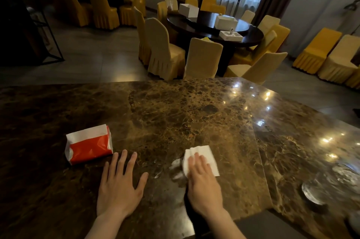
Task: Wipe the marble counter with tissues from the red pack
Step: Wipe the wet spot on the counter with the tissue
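The right hand (202, 180) lies flat on a white tissue (202, 158), with its fingers close together. It presses the tissue down on the brown marble table (175, 114). The tissue sticks out past the fingertips and on the far side of the hand. A shiny wet smear (176, 168) sits just beside the tissue, between the two hands.

The left hand (119, 188) rests flat on the table with its fingers spread wide. It holds nothing. The red pack (89, 144) lies on the table just past the left hand's fingertips, a little to its left. The top of the pack is white. It does not touch the hand.

Far off to the right of the right hand, a glass dish (313, 193) sits on the table. It looks blurry.
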Action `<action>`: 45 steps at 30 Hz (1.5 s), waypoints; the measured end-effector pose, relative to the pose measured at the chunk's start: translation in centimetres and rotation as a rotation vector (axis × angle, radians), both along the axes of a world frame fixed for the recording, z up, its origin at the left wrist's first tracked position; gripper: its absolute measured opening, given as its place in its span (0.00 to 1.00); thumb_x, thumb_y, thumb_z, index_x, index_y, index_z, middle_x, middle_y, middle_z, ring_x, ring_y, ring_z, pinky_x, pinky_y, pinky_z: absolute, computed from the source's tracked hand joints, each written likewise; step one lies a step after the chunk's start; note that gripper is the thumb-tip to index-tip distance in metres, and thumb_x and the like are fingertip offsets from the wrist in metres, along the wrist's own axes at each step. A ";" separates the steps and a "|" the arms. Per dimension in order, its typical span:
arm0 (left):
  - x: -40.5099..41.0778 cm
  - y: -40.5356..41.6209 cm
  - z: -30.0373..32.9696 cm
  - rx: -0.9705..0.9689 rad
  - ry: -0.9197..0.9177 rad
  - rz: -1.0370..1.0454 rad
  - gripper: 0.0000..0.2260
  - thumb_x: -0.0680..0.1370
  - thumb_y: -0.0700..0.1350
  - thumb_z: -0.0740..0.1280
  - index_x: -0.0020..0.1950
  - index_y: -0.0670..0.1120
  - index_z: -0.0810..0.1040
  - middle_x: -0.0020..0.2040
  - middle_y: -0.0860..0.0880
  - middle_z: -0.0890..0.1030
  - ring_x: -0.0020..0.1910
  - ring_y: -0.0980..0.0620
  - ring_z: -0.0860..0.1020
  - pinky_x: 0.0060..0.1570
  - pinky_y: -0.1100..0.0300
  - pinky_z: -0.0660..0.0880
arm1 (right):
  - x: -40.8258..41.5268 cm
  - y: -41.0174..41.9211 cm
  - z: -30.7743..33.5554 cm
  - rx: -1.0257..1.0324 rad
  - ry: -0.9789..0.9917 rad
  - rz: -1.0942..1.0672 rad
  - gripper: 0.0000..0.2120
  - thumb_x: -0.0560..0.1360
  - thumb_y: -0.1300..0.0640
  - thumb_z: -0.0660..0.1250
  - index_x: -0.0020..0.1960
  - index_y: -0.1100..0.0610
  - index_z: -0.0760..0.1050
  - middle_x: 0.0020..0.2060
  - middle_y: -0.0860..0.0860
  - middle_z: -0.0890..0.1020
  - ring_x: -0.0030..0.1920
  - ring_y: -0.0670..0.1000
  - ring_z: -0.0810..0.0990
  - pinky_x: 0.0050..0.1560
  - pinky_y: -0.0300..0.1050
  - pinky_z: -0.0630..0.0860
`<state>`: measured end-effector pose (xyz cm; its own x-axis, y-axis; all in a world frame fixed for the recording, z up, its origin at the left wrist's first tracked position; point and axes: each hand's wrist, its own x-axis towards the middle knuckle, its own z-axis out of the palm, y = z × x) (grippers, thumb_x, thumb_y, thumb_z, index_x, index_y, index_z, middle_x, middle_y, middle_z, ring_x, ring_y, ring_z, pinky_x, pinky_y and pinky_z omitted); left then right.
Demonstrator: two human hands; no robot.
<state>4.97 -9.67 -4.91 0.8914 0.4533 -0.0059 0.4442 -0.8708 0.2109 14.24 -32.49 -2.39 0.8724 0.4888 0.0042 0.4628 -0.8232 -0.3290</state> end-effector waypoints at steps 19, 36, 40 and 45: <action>-0.1 0.0 0.3 -0.012 0.002 -0.001 0.35 0.78 0.71 0.41 0.83 0.58 0.46 0.85 0.52 0.45 0.82 0.50 0.37 0.81 0.47 0.40 | -1.2 1.9 1.9 0.400 0.024 0.032 0.16 0.75 0.64 0.69 0.57 0.47 0.84 0.53 0.43 0.87 0.56 0.45 0.82 0.55 0.46 0.78; -0.1 -0.1 0.2 -0.001 -0.009 0.013 0.36 0.77 0.71 0.39 0.83 0.58 0.48 0.85 0.51 0.47 0.82 0.50 0.38 0.81 0.47 0.42 | 3.8 -1.1 1.9 0.195 -0.108 -0.131 0.09 0.79 0.60 0.70 0.58 0.56 0.84 0.44 0.50 0.77 0.47 0.53 0.74 0.41 0.46 0.71; -0.1 -0.2 0.2 0.002 -0.008 0.014 0.36 0.77 0.71 0.36 0.83 0.58 0.47 0.85 0.52 0.47 0.82 0.50 0.38 0.81 0.47 0.41 | 4.0 -0.6 2.5 0.258 -0.002 -0.002 0.16 0.80 0.65 0.66 0.65 0.55 0.81 0.47 0.50 0.79 0.49 0.54 0.78 0.48 0.50 0.76; -0.1 -0.3 0.4 -0.003 -0.007 0.018 0.37 0.76 0.71 0.37 0.83 0.58 0.49 0.85 0.52 0.48 0.82 0.50 0.39 0.81 0.47 0.41 | 4.4 -1.1 3.0 0.160 -0.066 0.019 0.15 0.80 0.59 0.69 0.67 0.57 0.77 0.52 0.53 0.76 0.47 0.57 0.78 0.45 0.55 0.78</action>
<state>4.87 -9.94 -4.48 0.8832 0.4689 -0.0011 0.4580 -0.8622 0.2166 18.60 -33.57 0.66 0.8581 0.4941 0.1398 0.5029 -0.7536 -0.4233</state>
